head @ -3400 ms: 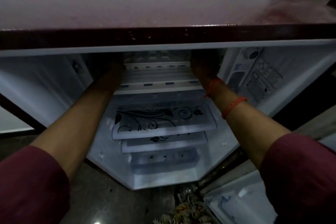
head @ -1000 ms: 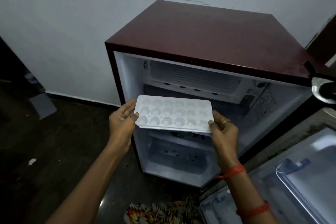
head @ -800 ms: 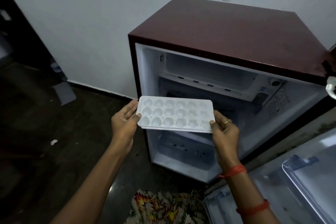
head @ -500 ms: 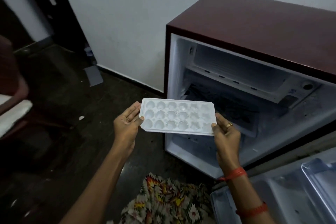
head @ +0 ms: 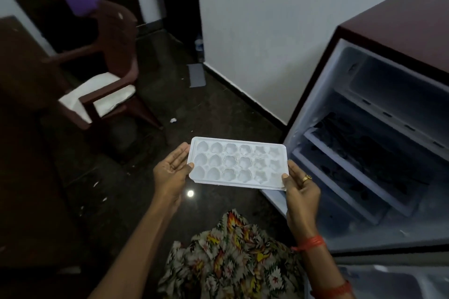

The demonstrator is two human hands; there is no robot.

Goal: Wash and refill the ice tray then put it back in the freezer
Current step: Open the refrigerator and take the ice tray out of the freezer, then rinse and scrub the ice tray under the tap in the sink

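Note:
A white ice tray (head: 238, 164) with several empty moulded cups is held level over the dark floor, left of the open fridge. My left hand (head: 171, 168) lies flat against its left short end, fingers straight and thumb touching the rim. My right hand (head: 300, 185) pinches the tray's near right corner, thumb on top and fingers beneath. The small maroon fridge (head: 398, 29) stands open at the right, its freezer compartment (head: 393, 85) at the top of the white interior.
A brown plastic chair (head: 109, 60) with a white cushion stands at the left, a dark doorway behind it. The fridge door (head: 388, 281) lies open at the lower right. Patterned cloth (head: 230, 260) hangs below my arms. A white wall runs behind the fridge.
Both hands drew the tray out of the freezer and away from the fridge. My view has swung left, so the fridge now sits at the right and the chair has come into sight.

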